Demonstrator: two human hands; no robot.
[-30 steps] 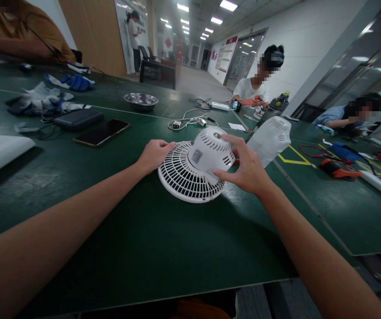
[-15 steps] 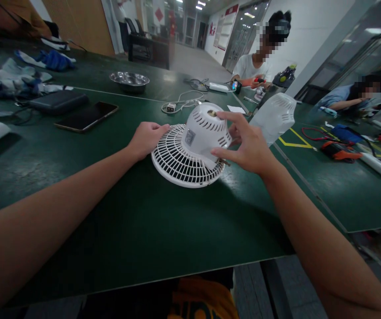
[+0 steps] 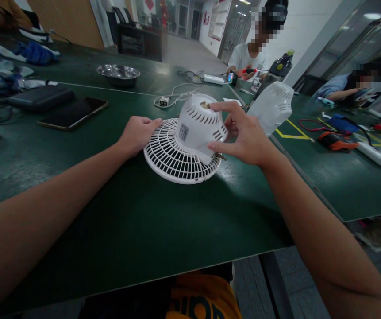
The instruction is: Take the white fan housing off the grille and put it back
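A white fan housing (image 3: 195, 128) with vent slots, a small label and a hole in its top sits on a round white fan grille (image 3: 168, 161), which lies on the green table. My left hand (image 3: 140, 134) pinches the grille's left rim between thumb and fingers. Around the housing's right side curls my right hand (image 3: 243, 133), thumb low on the front and index finger by the top hole; its other fingers are partly hidden behind. Just beyond that hand stands another white slotted plastic piece (image 3: 271, 108).
Behind the fan lie a white cable with a plug (image 3: 164, 101) and a metal bowl (image 3: 119, 74). A phone (image 3: 74, 114) and a dark case (image 3: 42, 96) are at left. An orange-black tool (image 3: 338, 141) lies right. A co-worker (image 3: 248, 57) sits across, holding a red tool.
The whole view has shifted slightly, so the table things appear a little higher and further left. Both hands keep the same hold on the fan parts.
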